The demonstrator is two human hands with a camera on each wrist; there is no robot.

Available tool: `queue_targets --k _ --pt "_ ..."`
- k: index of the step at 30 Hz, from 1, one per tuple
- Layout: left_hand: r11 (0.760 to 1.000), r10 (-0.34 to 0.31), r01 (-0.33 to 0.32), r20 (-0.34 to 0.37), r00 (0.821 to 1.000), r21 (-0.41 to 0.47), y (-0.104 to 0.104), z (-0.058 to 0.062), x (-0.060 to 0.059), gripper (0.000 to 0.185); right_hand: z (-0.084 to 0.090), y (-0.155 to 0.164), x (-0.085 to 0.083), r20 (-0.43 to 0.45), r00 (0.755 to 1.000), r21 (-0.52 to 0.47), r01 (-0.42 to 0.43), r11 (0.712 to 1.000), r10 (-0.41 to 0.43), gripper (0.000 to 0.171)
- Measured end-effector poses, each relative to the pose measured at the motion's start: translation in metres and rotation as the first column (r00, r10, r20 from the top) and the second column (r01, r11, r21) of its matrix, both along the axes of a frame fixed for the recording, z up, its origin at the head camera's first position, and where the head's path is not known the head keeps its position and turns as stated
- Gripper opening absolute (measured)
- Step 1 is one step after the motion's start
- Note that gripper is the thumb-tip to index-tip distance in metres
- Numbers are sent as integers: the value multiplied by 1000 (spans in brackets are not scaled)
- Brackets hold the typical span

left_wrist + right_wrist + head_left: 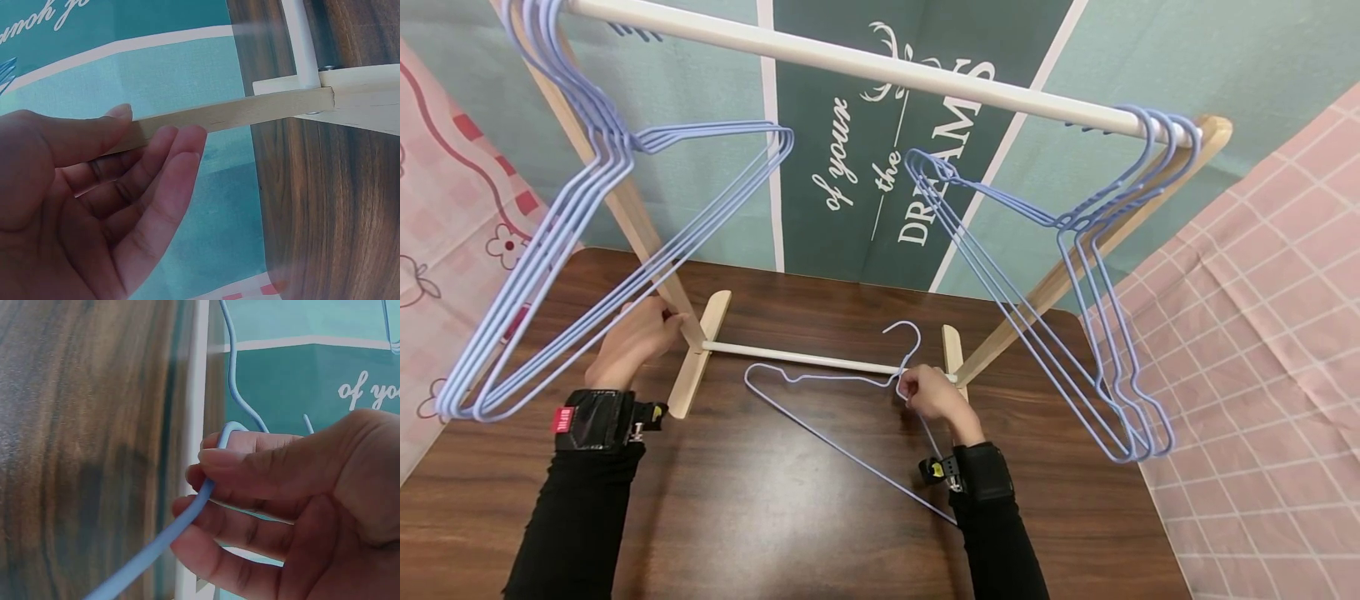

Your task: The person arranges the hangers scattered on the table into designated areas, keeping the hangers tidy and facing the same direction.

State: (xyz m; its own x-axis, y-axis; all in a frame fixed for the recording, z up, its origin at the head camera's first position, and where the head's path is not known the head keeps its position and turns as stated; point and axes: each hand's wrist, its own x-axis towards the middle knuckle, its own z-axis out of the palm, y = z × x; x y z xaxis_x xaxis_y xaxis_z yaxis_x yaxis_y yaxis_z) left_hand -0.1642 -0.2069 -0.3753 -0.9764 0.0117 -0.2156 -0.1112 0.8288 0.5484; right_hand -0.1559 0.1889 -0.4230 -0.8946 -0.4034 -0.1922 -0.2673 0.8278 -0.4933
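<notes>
My left hand (636, 342) grips the rack's left wooden post (638, 218) low down, near its foot. In the left wrist view the thumb lies on one side of this post (231, 115) and the fingertips on the other. A single blue clothes hanger (842, 377) is held over the table, its hook pointing up and away. My right hand (934, 396) pinches it by the shoulder just below the hook. In the right wrist view the hanger's wire (164, 539) runs between thumb and fingers.
From the white top rail (865, 62) hang several blue hangers (587, 200) at the left and 3 blue hangers (1097, 292) at the right. A white lower bar (805, 358) joins the rack's feet on the brown wooden table (760, 517). Patterned cloths surround it.
</notes>
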Motion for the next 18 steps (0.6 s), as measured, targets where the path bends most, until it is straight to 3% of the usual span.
queue_targets --k 9,18 --pt "1000 -1 1 0 1000 0 0 1 1 31 11 1 -2 -11 1000 -23 10 1000 -11 17" --pt "1000 -5 5 7 1000 0 0 1 1 34 27 -2 -1 -60 998 -40 -39 998 37 17"
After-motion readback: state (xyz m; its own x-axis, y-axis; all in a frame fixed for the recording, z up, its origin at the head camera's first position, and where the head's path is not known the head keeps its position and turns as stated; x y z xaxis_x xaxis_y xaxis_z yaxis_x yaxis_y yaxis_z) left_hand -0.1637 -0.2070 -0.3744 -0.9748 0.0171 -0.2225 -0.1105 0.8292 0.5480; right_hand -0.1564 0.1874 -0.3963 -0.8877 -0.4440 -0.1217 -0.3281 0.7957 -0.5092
